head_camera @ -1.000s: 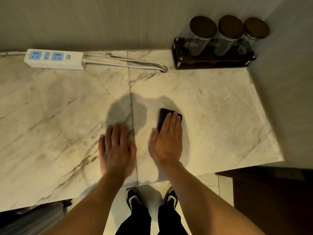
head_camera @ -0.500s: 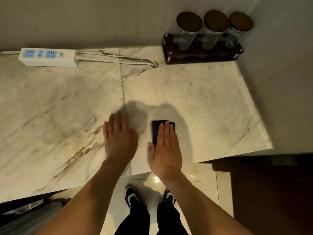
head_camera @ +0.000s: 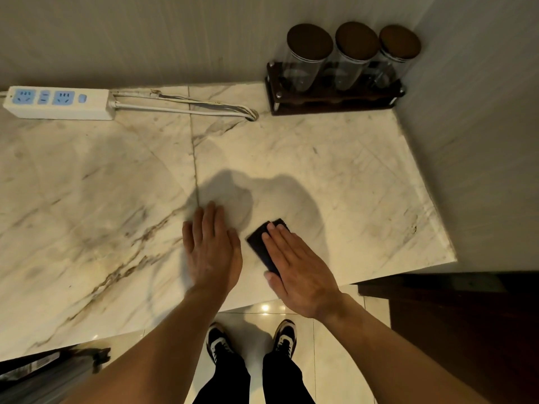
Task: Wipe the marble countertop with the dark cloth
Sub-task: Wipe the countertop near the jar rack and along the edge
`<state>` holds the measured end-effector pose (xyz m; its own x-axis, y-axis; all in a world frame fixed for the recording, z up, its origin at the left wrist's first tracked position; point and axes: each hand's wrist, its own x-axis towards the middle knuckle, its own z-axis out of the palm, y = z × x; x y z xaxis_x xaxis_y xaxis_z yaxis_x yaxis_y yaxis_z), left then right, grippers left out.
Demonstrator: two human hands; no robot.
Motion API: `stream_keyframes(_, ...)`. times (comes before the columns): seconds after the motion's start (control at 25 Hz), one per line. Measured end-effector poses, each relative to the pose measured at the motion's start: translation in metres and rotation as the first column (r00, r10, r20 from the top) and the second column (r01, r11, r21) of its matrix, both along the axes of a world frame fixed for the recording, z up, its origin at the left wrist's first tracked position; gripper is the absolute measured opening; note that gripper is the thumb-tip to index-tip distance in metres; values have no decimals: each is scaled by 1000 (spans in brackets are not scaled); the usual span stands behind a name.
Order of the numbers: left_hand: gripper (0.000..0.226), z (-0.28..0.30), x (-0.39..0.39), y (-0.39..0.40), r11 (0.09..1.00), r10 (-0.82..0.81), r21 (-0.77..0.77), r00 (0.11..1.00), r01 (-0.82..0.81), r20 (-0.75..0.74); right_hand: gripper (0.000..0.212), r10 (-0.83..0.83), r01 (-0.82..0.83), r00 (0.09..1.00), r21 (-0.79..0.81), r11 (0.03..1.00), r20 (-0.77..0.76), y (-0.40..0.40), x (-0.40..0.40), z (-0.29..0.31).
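Both forearms are bare from the bottom edge of the view up to the wrists, with no sleeve, watch, bracelet or ring showing. The left hand [head_camera: 211, 252] and the right hand [head_camera: 300, 271] wear no gloves, and the nails are short and plain. Below them the legs are in plain black trousers [head_camera: 250, 380] that reach the ankles. The feet wear black low-top sneakers [head_camera: 218, 341] with white laces, white side panels and pale soles.
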<state>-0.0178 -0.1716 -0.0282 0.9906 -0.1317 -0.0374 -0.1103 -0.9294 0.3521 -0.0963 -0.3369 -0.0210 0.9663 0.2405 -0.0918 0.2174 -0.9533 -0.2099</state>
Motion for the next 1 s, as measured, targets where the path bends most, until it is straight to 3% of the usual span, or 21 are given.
stream_keyframes(0.24, 59, -3, -1, -1, 991, -17, 129, 999, 22, -35, 65, 155, -161, 984, -63, 985, -85, -25, 18, 0)
stream_keyframes(0.52, 61, -3, 1, -5, 982, 5, 187, 999, 4, -49, 66, 262, -269, 962, -97, 958, -79, -46, 53, 0)
stream_keyframes(1.0, 54, -3, 1, -5, 990, 11, 142, 998, -20, 60, 66, 311, -316, 948, -72, 946, -69, -57, 109, -2)
